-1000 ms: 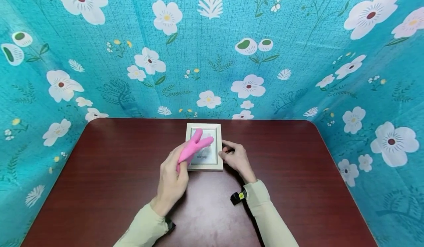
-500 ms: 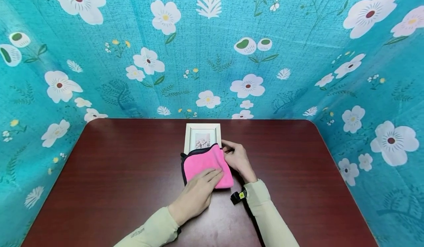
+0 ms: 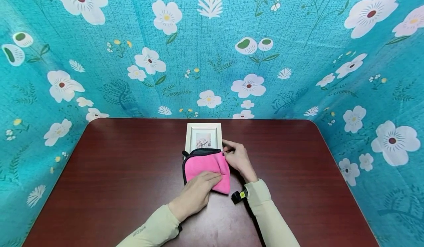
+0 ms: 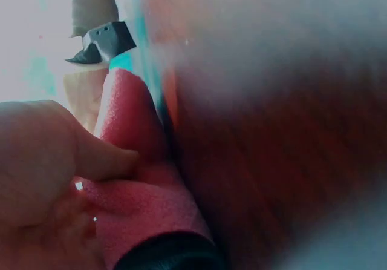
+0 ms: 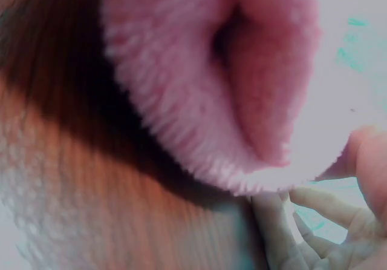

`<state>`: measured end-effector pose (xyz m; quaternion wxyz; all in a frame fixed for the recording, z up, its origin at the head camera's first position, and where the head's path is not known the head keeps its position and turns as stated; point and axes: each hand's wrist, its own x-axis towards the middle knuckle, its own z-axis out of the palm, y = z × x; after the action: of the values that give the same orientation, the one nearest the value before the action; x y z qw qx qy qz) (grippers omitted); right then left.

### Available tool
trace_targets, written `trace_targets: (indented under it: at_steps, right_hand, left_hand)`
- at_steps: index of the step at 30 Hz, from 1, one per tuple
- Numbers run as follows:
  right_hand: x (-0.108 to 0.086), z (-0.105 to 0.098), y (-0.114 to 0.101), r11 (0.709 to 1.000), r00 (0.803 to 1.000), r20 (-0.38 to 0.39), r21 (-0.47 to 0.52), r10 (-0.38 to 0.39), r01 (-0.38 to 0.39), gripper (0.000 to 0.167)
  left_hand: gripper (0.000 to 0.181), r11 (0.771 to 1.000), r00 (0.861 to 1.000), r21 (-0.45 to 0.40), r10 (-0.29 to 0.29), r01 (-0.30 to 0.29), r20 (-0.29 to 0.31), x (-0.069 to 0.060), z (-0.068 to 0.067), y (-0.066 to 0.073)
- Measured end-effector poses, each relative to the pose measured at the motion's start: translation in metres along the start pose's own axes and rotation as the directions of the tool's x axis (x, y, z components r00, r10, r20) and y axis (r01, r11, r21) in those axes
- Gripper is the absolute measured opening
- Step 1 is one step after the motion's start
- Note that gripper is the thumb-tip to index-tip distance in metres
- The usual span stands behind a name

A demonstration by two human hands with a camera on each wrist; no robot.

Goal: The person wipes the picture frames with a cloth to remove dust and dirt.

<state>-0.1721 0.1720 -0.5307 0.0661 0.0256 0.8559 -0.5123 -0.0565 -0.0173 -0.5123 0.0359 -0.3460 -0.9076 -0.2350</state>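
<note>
A light picture frame [image 3: 190, 138] lies on the dark red table, its upper part and a small flower picture visible. Over its lower part spreads a pink cloth [image 3: 202, 165] with black edging. My left hand [image 3: 195, 193] lies across the cloth; in the left wrist view the thumb of the left hand [image 4: 42, 167] pinches a fold of the cloth [image 4: 130, 115]. At the frame's right edge, my right hand [image 3: 239, 159] grips the side. The right wrist view shows the cloth [image 5: 175, 94] close up beside the right hand [image 5: 357, 224], hiding the grip.
The dark red table [image 3: 132, 155] has rounded far corners. Behind it and at both sides hangs a blue floral curtain [image 3: 198, 55]. A black wrist camera [image 3: 236, 197] sits at the right sleeve.
The left hand and cloth have come from above the frame's left side down over its lower part, the cloth unfolding and then sliding slightly nearer. The right hand has kept its place.
</note>
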Motion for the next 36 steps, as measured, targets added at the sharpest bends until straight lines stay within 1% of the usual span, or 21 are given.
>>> trace_targets:
  at_steps: [3,7,14,18,22,25,30,32,36]
  right_hand:
    - [0.001,0.001,-0.001,1.0,1.0,0.008,0.01,0.006,-0.006,0.053]
    - [0.002,0.003,-0.002,1.0,1.0,0.024,0.016,0.017,-0.017,0.056]
    - [0.004,0.003,-0.007,0.999,0.999,0.036,0.032,-0.008,0.007,0.054]
    - [0.002,-0.001,-0.008,1.0,0.999,0.032,0.022,-0.001,0.001,0.054]
    - [-0.001,-0.005,-0.006,0.999,0.999,0.042,0.049,0.01,-0.013,0.053]
    - [-0.002,-0.005,-0.004,0.997,0.998,0.057,0.069,0.01,-0.014,0.053]
    - [-0.002,-0.004,0.0,0.998,0.998,0.062,0.066,0.019,-0.023,0.053]
    - [-0.001,-0.004,0.0,0.998,0.998,0.063,0.056,0.02,-0.024,0.052]
    - [-0.001,-0.003,0.0,0.998,0.998,0.062,0.055,0.031,-0.034,0.053]
  left_hand:
    - [0.048,1.0,1.0,-0.005,-0.025,0.025,0.007,-0.002,0.001,0.0]
    - [0.048,0.999,0.999,-0.016,-0.048,0.048,-0.001,-0.004,0.0,0.0]
    - [0.05,0.998,0.998,-0.006,-0.057,0.057,-0.028,-0.006,-0.004,0.002]
    - [0.052,0.998,0.998,0.008,-0.066,0.066,-0.003,-0.005,-0.01,0.004]
    - [0.051,0.993,0.993,-0.019,-0.112,0.113,0.027,-0.004,-0.019,0.006]
    - [0.053,0.985,0.986,-0.043,-0.163,0.165,0.048,-0.007,-0.027,0.007]
    - [0.055,0.958,0.956,-0.091,-0.26,0.273,0.135,-0.01,-0.039,-0.001]
    - [0.055,0.94,0.942,-0.131,-0.292,0.315,0.167,-0.01,-0.043,-0.006]
    - [0.055,0.913,0.922,-0.177,-0.334,0.368,0.194,-0.014,-0.051,-0.014]
